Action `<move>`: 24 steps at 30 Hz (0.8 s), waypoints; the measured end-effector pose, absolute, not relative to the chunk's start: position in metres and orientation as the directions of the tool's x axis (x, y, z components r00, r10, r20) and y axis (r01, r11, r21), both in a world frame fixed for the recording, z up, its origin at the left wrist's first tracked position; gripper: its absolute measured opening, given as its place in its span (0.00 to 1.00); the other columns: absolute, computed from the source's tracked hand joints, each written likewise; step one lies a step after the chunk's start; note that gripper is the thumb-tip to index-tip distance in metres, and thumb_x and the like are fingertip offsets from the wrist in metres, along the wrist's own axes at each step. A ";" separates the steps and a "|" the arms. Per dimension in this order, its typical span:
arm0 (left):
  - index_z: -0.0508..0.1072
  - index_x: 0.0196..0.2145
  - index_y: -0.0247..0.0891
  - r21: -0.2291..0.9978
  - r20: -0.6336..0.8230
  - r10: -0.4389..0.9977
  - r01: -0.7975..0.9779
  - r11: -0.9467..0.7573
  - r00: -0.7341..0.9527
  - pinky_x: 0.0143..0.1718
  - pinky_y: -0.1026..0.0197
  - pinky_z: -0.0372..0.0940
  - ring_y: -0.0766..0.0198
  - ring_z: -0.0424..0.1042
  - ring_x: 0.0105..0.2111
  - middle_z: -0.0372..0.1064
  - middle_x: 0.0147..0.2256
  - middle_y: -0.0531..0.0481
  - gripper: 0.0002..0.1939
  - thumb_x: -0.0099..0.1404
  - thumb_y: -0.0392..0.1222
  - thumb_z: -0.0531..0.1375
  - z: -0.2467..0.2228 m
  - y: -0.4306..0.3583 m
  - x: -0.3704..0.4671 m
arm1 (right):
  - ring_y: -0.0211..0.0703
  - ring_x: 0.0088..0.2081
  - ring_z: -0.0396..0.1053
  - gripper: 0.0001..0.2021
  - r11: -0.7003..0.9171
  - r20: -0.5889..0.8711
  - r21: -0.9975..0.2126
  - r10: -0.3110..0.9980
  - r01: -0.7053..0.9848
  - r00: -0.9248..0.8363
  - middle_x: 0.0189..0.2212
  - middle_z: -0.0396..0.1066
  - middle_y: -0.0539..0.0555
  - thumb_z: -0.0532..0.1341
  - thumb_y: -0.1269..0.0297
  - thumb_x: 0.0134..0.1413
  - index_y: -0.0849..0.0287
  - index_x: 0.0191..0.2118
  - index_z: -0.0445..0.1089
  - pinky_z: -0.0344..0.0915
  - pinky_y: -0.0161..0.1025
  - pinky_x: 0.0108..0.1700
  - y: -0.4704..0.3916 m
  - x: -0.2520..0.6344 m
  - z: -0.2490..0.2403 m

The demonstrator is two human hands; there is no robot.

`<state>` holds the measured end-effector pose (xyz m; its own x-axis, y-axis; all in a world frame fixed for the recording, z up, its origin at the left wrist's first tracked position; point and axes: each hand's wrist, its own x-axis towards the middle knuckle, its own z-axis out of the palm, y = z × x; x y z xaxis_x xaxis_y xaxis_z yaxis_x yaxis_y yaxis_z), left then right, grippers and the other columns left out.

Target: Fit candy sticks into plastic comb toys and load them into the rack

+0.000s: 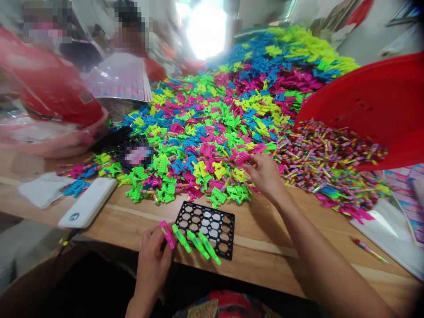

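My left hand (155,249) is closed at the near left corner of a black honeycomb grid tray (230,240), its fingers around a pink plastic toy piece (167,235). Beside that, several bright green toy pieces (198,244) stand in a row along the tray's near edge. The tray's other cells show no pieces. My right hand (265,174) reaches to the front of a large heap of mixed toy pieces (205,132), thumb and fingers pinched at a pink toy piece (241,157). The exact shape of these pieces is too small to make out.
A tilted red basin (371,97) at right spills small colourful sticks (327,159) onto the table. A white power bank-like block (88,203) and white tissue (44,189) lie left. Behind them is a pink basin (96,130). Other people sit at the back left.
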<state>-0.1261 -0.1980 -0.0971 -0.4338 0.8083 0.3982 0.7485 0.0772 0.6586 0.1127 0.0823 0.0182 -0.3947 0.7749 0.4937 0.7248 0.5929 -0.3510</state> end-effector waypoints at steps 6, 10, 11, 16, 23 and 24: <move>0.80 0.39 0.41 0.647 0.369 0.818 0.754 0.115 -0.441 0.41 0.55 0.64 0.54 0.69 0.39 0.75 0.35 0.47 0.11 0.69 0.43 0.58 -0.080 -0.194 -0.119 | 0.42 0.32 0.67 0.09 0.551 0.247 -0.707 0.780 0.443 -0.575 0.28 0.72 0.51 0.62 0.60 0.61 0.59 0.32 0.74 0.60 0.38 0.35 0.019 0.121 0.013; 0.79 0.39 0.39 0.656 0.311 0.823 0.734 0.176 -0.475 0.43 0.55 0.62 0.54 0.68 0.39 0.74 0.33 0.48 0.10 0.68 0.42 0.58 -0.076 -0.193 -0.117 | 0.44 0.36 0.72 0.10 0.355 0.015 -0.880 0.686 0.316 -0.727 0.33 0.76 0.53 0.59 0.61 0.65 0.58 0.36 0.75 0.68 0.40 0.40 -0.035 0.122 -0.009; 0.79 0.39 0.39 0.653 0.306 0.824 0.735 0.183 -0.477 0.43 0.55 0.62 0.54 0.68 0.40 0.74 0.33 0.48 0.10 0.67 0.42 0.58 -0.076 -0.193 -0.117 | 0.45 0.38 0.73 0.11 0.293 -0.025 -0.911 0.665 0.291 -0.747 0.35 0.77 0.53 0.58 0.61 0.66 0.58 0.39 0.76 0.69 0.41 0.42 -0.046 0.123 -0.014; 0.77 0.34 0.39 0.648 0.312 0.826 0.741 0.176 -0.469 0.44 0.55 0.61 0.53 0.69 0.42 0.75 0.36 0.47 0.08 0.67 0.43 0.59 -0.079 -0.195 -0.119 | 0.48 0.45 0.76 0.13 0.197 -0.047 -0.954 0.640 0.224 -0.767 0.42 0.79 0.56 0.54 0.65 0.68 0.58 0.47 0.76 0.72 0.44 0.49 -0.077 0.123 -0.031; 0.78 0.39 0.39 0.659 0.310 0.828 0.734 0.168 -0.467 0.46 0.54 0.62 0.52 0.68 0.43 0.75 0.37 0.46 0.09 0.67 0.43 0.59 -0.080 -0.196 -0.118 | 0.44 0.41 0.75 0.14 0.434 0.058 -0.870 0.560 0.232 -0.826 0.40 0.78 0.55 0.50 0.74 0.66 0.57 0.45 0.72 0.71 0.40 0.46 -0.077 0.125 -0.043; 0.78 0.38 0.39 0.660 0.308 0.830 0.732 0.166 -0.465 0.46 0.54 0.61 0.52 0.68 0.43 0.75 0.37 0.46 0.09 0.67 0.43 0.59 -0.079 -0.196 -0.118 | 0.45 0.41 0.75 0.13 0.488 0.100 -0.846 0.538 0.213 -0.837 0.40 0.78 0.56 0.51 0.74 0.66 0.57 0.46 0.72 0.71 0.41 0.46 -0.078 0.126 -0.046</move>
<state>-0.1182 -0.1958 -0.0794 -0.4653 0.8299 0.3079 0.7325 0.1656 0.6603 0.1257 -0.0784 -0.0460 -0.8368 0.5382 0.1002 0.2128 0.4884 -0.8463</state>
